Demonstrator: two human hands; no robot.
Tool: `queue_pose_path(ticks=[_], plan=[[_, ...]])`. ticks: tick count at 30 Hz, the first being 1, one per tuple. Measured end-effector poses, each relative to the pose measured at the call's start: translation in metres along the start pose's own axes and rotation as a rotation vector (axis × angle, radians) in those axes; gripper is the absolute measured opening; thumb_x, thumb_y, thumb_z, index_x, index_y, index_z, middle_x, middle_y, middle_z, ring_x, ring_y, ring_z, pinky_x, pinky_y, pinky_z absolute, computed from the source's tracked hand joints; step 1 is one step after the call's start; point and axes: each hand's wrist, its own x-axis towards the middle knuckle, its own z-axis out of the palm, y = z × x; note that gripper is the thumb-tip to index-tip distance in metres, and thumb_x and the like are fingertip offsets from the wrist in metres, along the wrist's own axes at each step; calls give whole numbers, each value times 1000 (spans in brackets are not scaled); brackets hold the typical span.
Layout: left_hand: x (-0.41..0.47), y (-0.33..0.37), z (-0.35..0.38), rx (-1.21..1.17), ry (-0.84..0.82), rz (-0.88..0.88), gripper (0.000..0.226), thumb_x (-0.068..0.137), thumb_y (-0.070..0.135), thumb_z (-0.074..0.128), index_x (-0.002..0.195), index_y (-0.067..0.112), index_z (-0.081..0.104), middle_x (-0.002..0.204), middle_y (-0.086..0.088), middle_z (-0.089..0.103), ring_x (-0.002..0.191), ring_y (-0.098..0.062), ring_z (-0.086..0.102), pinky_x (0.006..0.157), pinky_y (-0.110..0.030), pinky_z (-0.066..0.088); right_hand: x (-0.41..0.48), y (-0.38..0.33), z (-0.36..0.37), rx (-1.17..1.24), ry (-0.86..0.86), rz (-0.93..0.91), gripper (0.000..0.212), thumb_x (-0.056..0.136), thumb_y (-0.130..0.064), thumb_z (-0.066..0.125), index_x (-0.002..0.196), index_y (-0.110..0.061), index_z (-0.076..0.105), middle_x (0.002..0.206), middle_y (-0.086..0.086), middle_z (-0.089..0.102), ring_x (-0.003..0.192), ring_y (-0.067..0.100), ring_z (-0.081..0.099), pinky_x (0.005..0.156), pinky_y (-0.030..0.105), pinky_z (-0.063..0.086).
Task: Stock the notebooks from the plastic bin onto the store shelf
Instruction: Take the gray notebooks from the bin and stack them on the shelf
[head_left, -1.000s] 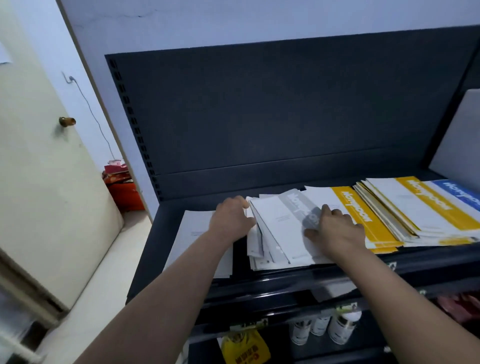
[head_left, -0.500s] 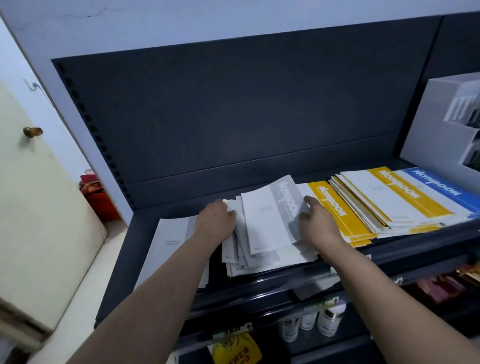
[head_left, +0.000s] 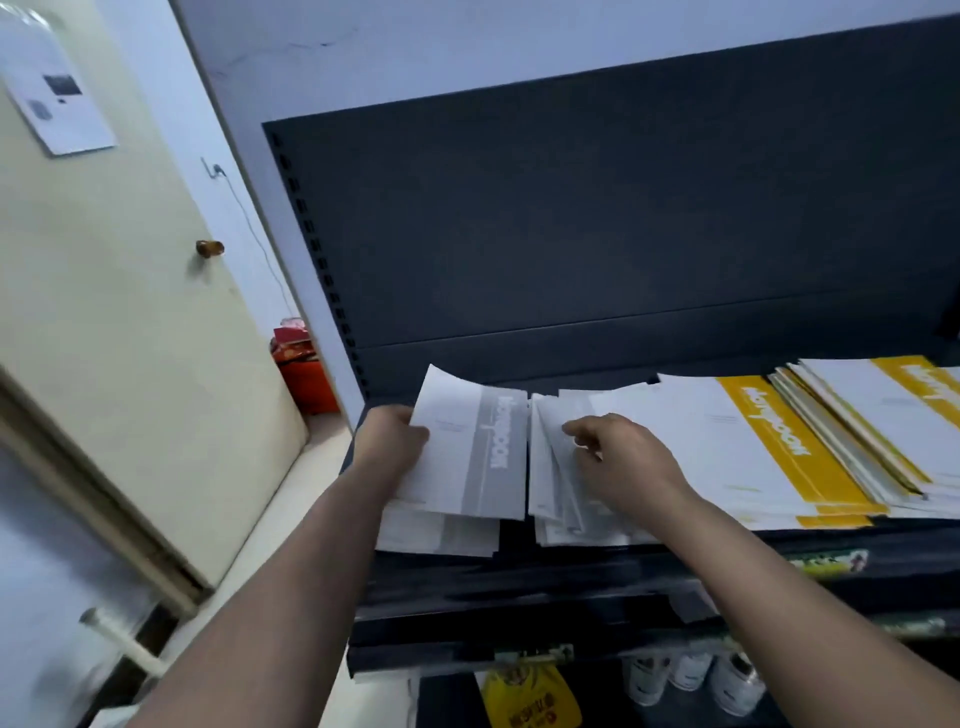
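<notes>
Notebook (head_left: 478, 447): grey-banded, had shifted left off the middle pile (head_left: 550, 467), held above left stack (head_left: 441, 535) on shelf (head_left: 519, 587).
Left hand (head_left: 392, 441): gripped its left edge.
Right hand (head_left: 623, 462): had released it; bent fingertips rested on middle pile.

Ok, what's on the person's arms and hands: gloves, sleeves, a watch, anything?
Nothing worn shows. The left hand and right hand are bare, no gloves, no rings that I can make out. The left forearm and right forearm are uncovered down to the frame edge: no sleeve, watch or wristband.
</notes>
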Motion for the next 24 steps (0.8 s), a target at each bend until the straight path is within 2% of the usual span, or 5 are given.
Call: queue_pose_path(ticks=[4,11,17,21,24], plan=[[-1,-40,-24,233,48,-66,15,80,23,67,86,11,73,87,-5,69,83,-25,64,69,-28,47,0,-27,20,-108,-35,-131,38,94,-20,43,130,-29,55,130,-4,55,123,17,45,96,33,42],[-8,-53,-3,391,65,-89,21,85,30,56,97,13,55,86,-2,59,79,-24,57,59,-28,41,-2,-52,42,-311,-89,-269,30,94,-28,46,120,-26,63,130,-7,57,143,13,22,111,40,19],[-4,-52,-3,378,-1,-91,44,80,39,65,110,15,44,89,0,60,80,-23,59,59,-28,42,-3,-70,55,-666,-352,-292,25,81,-4,49,99,-15,62,123,5,60,145,20,16,114,58,2],[3,-58,-15,328,-64,-97,38,75,33,70,102,13,54,89,0,63,80,-20,62,63,-29,50,0,-74,63,-607,-355,-304,29,80,-3,46,99,-15,64,130,4,55,140,16,23,113,59,3],[6,-57,-18,417,-96,-92,40,76,29,68,110,14,54,95,-1,62,87,-22,61,69,-32,51,-1,-72,57,-494,-306,-258,34,84,-5,43,108,-19,62,130,1,56,145,17,16,116,54,3]])
